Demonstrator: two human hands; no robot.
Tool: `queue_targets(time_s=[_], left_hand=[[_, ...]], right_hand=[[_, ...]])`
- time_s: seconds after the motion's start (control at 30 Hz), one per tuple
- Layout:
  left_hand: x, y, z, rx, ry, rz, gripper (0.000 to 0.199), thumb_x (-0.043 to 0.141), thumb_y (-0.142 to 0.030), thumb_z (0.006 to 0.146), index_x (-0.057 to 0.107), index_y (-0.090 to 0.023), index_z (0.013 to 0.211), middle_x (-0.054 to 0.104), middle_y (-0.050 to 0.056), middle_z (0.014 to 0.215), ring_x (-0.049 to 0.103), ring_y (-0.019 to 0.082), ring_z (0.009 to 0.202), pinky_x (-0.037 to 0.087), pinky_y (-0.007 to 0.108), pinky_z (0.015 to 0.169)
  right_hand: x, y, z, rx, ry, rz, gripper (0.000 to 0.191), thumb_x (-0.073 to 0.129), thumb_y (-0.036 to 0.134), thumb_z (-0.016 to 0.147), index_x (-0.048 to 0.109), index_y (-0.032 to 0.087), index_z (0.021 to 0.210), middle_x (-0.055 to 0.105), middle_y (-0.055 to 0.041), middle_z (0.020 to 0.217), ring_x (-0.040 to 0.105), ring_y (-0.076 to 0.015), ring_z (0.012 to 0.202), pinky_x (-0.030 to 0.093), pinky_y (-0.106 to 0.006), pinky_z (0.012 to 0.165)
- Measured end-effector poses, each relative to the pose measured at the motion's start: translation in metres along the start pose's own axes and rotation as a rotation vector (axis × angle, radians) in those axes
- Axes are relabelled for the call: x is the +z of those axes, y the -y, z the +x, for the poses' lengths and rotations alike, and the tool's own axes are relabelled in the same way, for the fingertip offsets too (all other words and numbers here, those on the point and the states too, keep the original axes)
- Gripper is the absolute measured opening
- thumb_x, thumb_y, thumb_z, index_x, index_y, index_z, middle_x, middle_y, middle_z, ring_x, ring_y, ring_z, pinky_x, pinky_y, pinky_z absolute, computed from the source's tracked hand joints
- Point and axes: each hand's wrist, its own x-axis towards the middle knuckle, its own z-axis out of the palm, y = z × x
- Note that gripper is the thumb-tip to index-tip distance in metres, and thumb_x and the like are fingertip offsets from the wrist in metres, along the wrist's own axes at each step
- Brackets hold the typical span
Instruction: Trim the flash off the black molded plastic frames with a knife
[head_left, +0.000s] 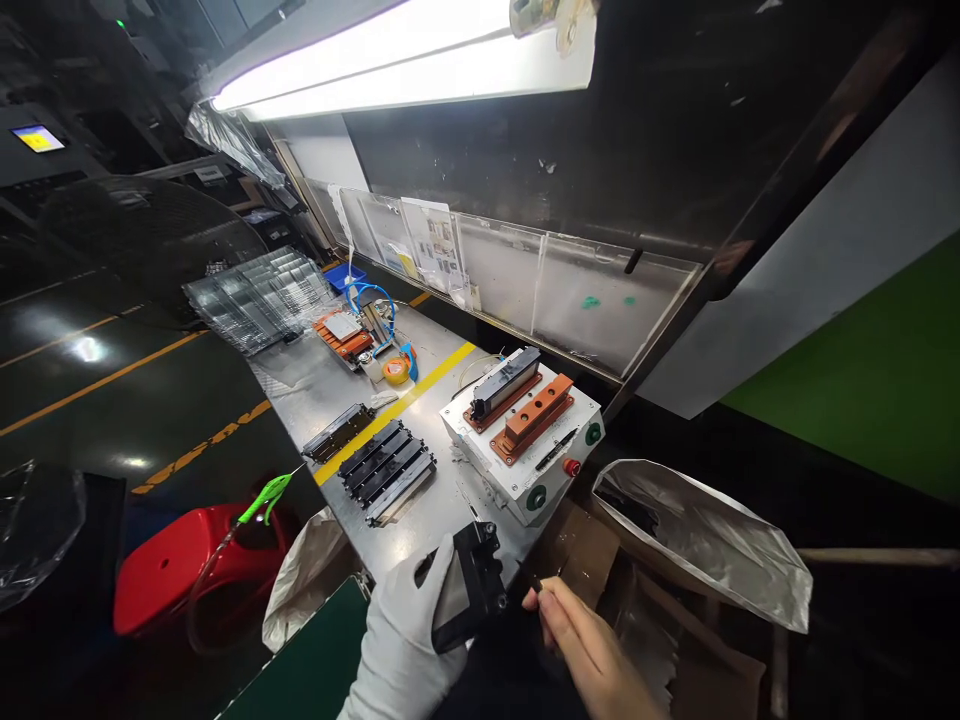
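My left hand (411,628), in a white glove, is wrapped around a black plastic housing (474,585) with notched ends, held tilted over the table's near edge. To its right, my bare right hand (574,635) is closed in a pinch, apart from the housing. A small dark tip (536,582) shows at its fingertips, too little of it to name. Beyond my hands, several similar black parts (386,470) lie side by side on the metal table (397,545). One more black part (504,383) rests on an orange-brown holder on the white fixture box (491,460).
An orange-brown block (538,415) and a black pen (556,449) are on the box, with a red button (571,467) on its side. Yellow tape (442,375) crosses the table. A lined bin (712,540) stands right, a red stool (172,565) and green air gun (266,497) left.
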Motion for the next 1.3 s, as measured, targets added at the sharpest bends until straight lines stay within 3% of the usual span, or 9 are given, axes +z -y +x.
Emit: queue_targets(time_s=[0.2,0.43,0.67,0.8,0.87,0.93,1.0,1.07,1.3], left_hand=[[-0.020,0.009,0.015,0.028,0.260,0.242,0.080,0.059,-0.009,0.064,0.044,-0.023,0.142,0.064,0.016,0.113,0.063,0.036,0.096,0.055,0.050,0.079],[-0.021,0.004,0.019,0.104,0.312,0.404,0.084,0.054,0.000,0.062,0.046,-0.026,0.142,0.064,0.015,0.111,0.063,0.035,0.089,0.055,0.048,0.074],[-0.022,0.000,0.021,0.109,0.371,0.465,0.084,0.049,0.007,0.065,0.045,-0.028,0.142,0.065,0.013,0.110,0.064,0.031,0.087,0.055,0.044,0.073],[-0.019,0.002,0.017,0.109,0.370,0.417,0.078,0.055,-0.002,0.070,0.043,-0.027,0.143,0.063,0.016,0.113,0.063,0.034,0.091,0.054,0.048,0.076],[-0.019,0.004,0.015,0.107,0.377,0.384,0.075,0.058,-0.008,0.072,0.043,-0.026,0.143,0.063,0.017,0.112,0.063,0.035,0.090,0.054,0.049,0.076],[-0.019,0.004,0.015,0.108,0.374,0.363,0.074,0.059,-0.010,0.072,0.044,-0.026,0.143,0.063,0.017,0.110,0.062,0.035,0.089,0.053,0.049,0.075],[-0.019,0.004,0.016,0.120,0.368,0.353,0.073,0.060,-0.011,0.072,0.044,-0.027,0.142,0.063,0.017,0.109,0.062,0.035,0.088,0.053,0.049,0.074],[-0.021,0.004,0.017,0.128,0.374,0.338,0.072,0.061,-0.014,0.073,0.044,-0.027,0.142,0.062,0.017,0.110,0.062,0.036,0.088,0.052,0.049,0.075],[-0.027,0.000,0.024,0.102,0.530,0.353,0.082,0.062,-0.011,0.069,0.039,-0.031,0.145,0.061,0.016,0.113,0.061,0.037,0.091,0.050,0.049,0.077]], right_hand=[[0.017,-0.013,0.005,0.259,0.267,0.112,0.055,0.032,0.062,0.097,0.064,0.018,0.102,0.072,-0.0019,0.068,0.063,-0.0139,0.048,0.046,-0.025,0.054],[0.034,-0.025,0.011,0.324,0.201,0.116,0.055,0.031,0.063,0.095,0.061,0.017,0.096,0.069,-0.0011,0.059,0.053,-0.0107,0.034,0.033,-0.020,0.037],[0.056,-0.033,0.013,0.545,0.279,0.576,0.083,0.041,0.088,0.071,0.057,0.012,0.099,0.058,0.0015,0.048,0.049,-0.0106,0.033,0.032,-0.019,0.034],[0.042,-0.031,0.013,0.626,0.267,0.678,0.084,0.039,0.086,0.076,0.058,0.012,0.111,0.055,0.0033,0.049,0.050,-0.0112,0.036,0.033,-0.019,0.036],[0.027,-0.033,0.014,0.511,0.215,0.496,0.083,0.035,0.083,0.082,0.059,0.013,0.120,0.057,0.0016,0.055,0.056,-0.0142,0.045,0.040,-0.023,0.043],[0.011,-0.036,0.014,0.252,0.090,0.137,0.071,0.034,0.075,0.089,0.063,0.021,0.124,0.063,-0.0024,0.071,0.063,-0.0186,0.066,0.049,-0.030,0.061],[-0.001,-0.040,0.015,-0.010,-0.038,-0.265,0.053,0.036,0.065,0.096,0.066,0.030,0.124,0.064,-0.0041,0.085,0.062,-0.0220,0.083,0.048,-0.037,0.076],[-0.007,-0.046,0.016,-0.173,-0.095,-0.544,0.042,0.039,0.056,0.099,0.064,0.036,0.126,0.063,-0.0042,0.089,0.060,-0.0227,0.085,0.046,-0.039,0.078],[-0.006,-0.058,0.017,-0.378,-0.090,-0.779,0.033,0.048,0.034,0.100,0.058,0.034,0.131,0.060,-0.0035,0.087,0.056,-0.0196,0.076,0.047,-0.034,0.069]])
